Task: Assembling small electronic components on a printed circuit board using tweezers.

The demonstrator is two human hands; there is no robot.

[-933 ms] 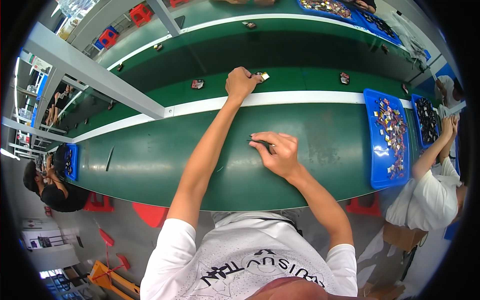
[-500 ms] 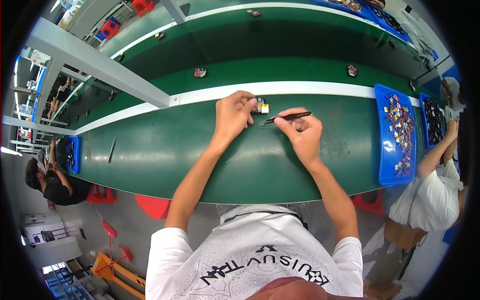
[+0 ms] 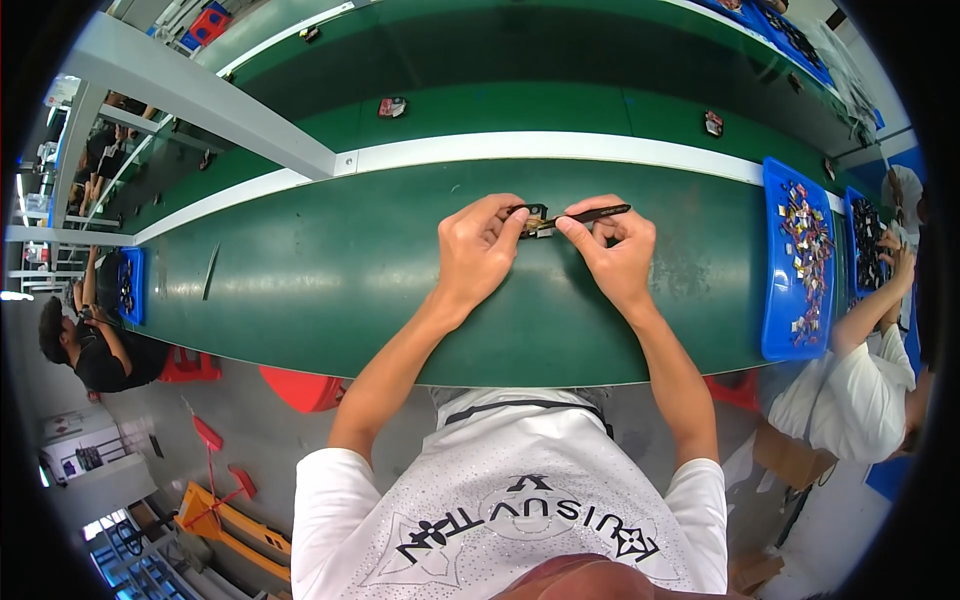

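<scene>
Over the green work surface, my left hand pinches the edge of a small black device with thumb and fingers. Small metallic and yellowish parts show inside the device, too tiny to name. My right hand grips a pair of black tweezers between thumb and forefinger. The tips of the tweezers point left and reach the device, close to my left thumb. Whether they hold a part there I cannot tell.
On the right stand a blue tray of small multicoloured parts and another blue tray with black pieces, where a co-worker reaches. A thin strip lies left. Beyond the white rail, small devices sit on a green belt.
My right hand has brought the tweezers up to the device, and my hands are closer together. The device's yellow-and-white piece no longer shows plainly. The whole view has shifted slightly.
</scene>
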